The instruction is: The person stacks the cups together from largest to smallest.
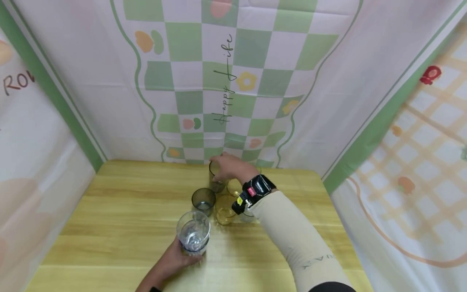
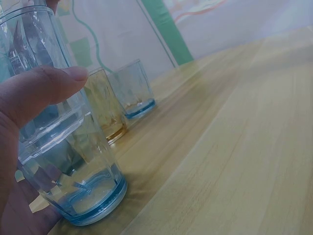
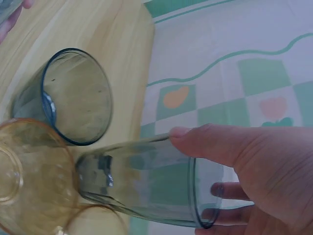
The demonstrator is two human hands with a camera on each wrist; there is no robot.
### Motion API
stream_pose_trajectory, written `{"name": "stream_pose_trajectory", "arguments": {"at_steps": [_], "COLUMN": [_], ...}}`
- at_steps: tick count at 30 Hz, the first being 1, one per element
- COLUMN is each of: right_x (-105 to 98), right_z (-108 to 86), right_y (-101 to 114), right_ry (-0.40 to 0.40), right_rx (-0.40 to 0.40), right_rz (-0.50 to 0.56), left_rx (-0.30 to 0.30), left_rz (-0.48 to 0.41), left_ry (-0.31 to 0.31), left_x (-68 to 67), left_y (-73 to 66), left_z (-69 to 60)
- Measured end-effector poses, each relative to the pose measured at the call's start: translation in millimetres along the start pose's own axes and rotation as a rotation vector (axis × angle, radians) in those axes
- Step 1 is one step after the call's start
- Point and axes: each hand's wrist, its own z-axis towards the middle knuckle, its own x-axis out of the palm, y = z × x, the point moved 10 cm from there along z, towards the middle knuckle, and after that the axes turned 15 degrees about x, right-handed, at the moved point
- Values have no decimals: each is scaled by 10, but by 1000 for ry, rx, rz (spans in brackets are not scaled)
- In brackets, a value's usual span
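Stacked clear glasses (image 1: 193,233) with a bluish base stand at the front, and my left hand (image 1: 173,257) grips them around the side; in the left wrist view its thumb lies across the stacked glasses (image 2: 93,186). At the back of the group, my right hand (image 1: 233,167) holds a dark smoky glass (image 1: 217,184) near its rim, thumb on one side and fingers on the other, as the right wrist view shows for the smoky glass (image 3: 142,181). Another smoky glass (image 1: 203,201) stands between the two hands, touched by neither.
Amber glasses (image 1: 224,215) stand under and beside the right forearm, with a clear glass (image 1: 247,215) partly hidden by the wrist. The wooden table (image 1: 120,211) ends at a patterned cloth (image 1: 219,97) behind, and cloths hang at both sides.
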Motion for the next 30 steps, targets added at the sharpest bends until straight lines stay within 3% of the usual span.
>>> {"name": "stream_pose_trajectory", "arguments": {"at_steps": [6, 12, 20, 30], "right_x": [-154, -301, -474, -657], "right_z": [-137, -317, -694, -1189], "right_y": [45, 58, 93, 288], "right_ry": [19, 38, 88, 59], "right_rx": [-40, -31, -20, -103], "right_rz": [-19, -29, -58, -145], "left_rx": [-4, 5, 7, -6], "left_rz": [14, 35, 27, 28], "left_ry": [5, 6, 17, 20], "left_x": [5, -3, 2, 10], "left_y": [10, -5, -19, -26], "left_z": [-10, -3, 1, -17]}}
